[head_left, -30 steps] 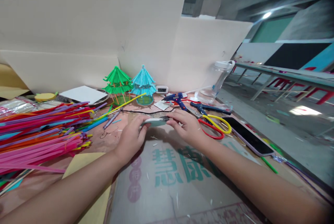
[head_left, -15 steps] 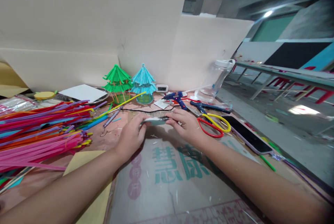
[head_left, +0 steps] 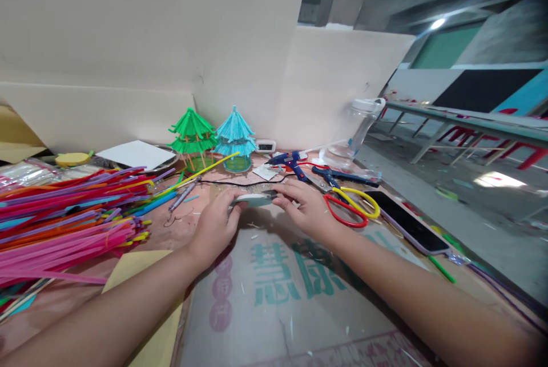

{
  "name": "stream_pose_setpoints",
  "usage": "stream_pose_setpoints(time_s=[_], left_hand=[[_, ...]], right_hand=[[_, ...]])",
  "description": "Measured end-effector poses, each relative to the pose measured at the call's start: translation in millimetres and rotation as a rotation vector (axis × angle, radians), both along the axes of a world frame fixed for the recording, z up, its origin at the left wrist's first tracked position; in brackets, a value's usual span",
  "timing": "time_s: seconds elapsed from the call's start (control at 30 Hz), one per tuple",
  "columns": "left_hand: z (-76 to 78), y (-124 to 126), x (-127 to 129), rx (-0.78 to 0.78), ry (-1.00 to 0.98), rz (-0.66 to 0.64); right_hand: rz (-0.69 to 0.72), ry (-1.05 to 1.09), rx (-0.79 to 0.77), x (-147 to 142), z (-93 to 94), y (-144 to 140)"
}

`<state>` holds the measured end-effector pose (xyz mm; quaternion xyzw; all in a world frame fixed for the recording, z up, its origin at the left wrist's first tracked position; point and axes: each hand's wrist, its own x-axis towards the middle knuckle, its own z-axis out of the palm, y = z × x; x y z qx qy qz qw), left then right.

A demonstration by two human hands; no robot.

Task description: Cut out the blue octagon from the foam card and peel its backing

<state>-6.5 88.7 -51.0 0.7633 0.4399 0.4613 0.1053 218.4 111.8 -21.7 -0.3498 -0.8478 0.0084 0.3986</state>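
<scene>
My left hand (head_left: 216,221) pinches the left end of a thin pale, rounded flat piece (head_left: 252,200), seen almost edge-on. At its right end, the closed fingers of my right hand (head_left: 306,204) pinch a small dark thing (head_left: 270,193) that touches or overlaps the piece; its kind is not clear. Both hands hover over a printed clear-covered sheet (head_left: 257,321). Beyond them stand a green two-tiered pavilion model (head_left: 192,136) and a blue one (head_left: 234,137). By my right hand lie scissors (head_left: 349,205) with red and yellow handles and a blue glue gun (head_left: 291,162).
Bundles of coloured pipe cleaners (head_left: 64,224) spread across the left side. A phone (head_left: 409,221) lies at the right edge near a clear water bottle (head_left: 346,133). Pale boards (head_left: 248,59) wall off the back. A small digital clock (head_left: 266,145) stands behind the models.
The pale piece has tilted slightly, so more of its flat face shows. My hands stay in nearly the same place, and the view has shifted a little.
</scene>
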Motion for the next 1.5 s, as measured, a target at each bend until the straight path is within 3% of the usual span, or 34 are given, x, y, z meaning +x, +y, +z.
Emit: stream_pose_setpoints(time_s=[0.7, 0.93, 1.5], left_hand=[[2.4, -2.7, -0.2, 0.008, 0.040, -0.033], [-0.3, -1.1, 0.3, -0.001, -0.011, -0.009], [1.9, -4.0, 1.6, -0.001, 0.021, -0.041]], right_hand=[[0.033, -0.059, 0.033, -1.4, 0.7, -0.7], [-0.001, 0.046, -0.001, -1.0, 1.9, -1.2], [0.004, -0.138, 0.103, -1.0, 1.9, -3.4]])
